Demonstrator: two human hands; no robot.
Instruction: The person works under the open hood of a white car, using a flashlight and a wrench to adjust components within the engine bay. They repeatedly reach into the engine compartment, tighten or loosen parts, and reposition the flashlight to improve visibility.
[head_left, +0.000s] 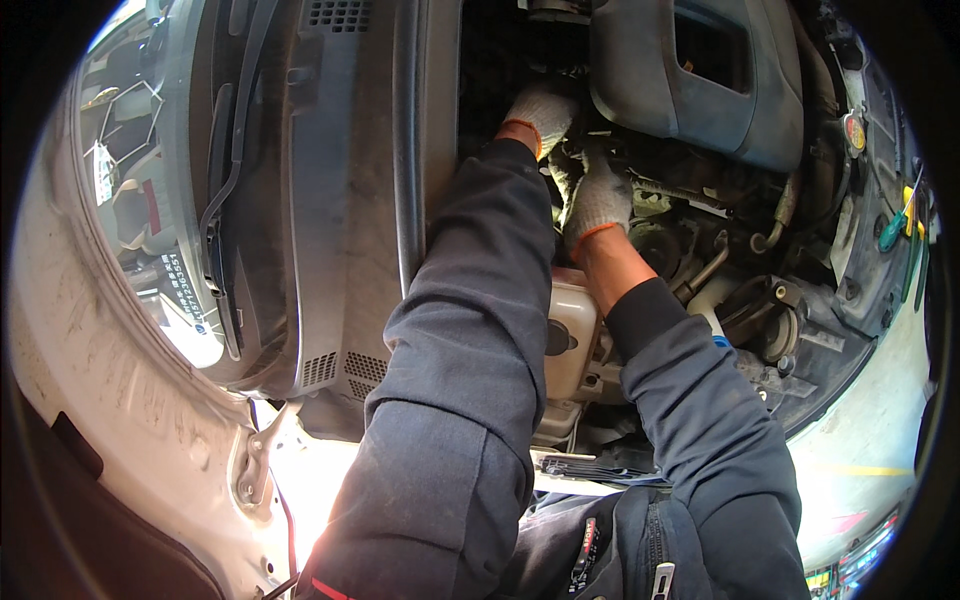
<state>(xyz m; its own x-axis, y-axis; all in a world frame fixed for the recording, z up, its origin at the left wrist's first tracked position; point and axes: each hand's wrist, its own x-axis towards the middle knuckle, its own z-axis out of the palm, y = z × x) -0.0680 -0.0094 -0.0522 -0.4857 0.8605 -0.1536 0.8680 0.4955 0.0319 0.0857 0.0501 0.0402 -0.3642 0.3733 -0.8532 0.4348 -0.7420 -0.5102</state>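
Both my arms reach deep into a car's engine bay, in white knit work gloves with orange cuffs. My left hand (544, 116) is down in the dark gap behind the plastic engine cover (637, 82); its fingers are hidden in shadow. Just right of it and lower, my right hand (604, 191) points its fingers into the same gap. Those fingertips disappear among engine parts, so I cannot see whether either hand grips something. A lit patch of metal shows between the gloves. Below my right wrist stands a translucent coolant reservoir (574, 345) with a black cap.
To the left run the cowl panel (341, 225), the wiper arm (240, 150) and the windshield (142, 150), which bears writing. A green-handled screwdriver (892, 231) and yellow-handled pliers (913, 214) lie at the right edge. A hose (780, 214) and a pulley (780, 337) are right of my arm.
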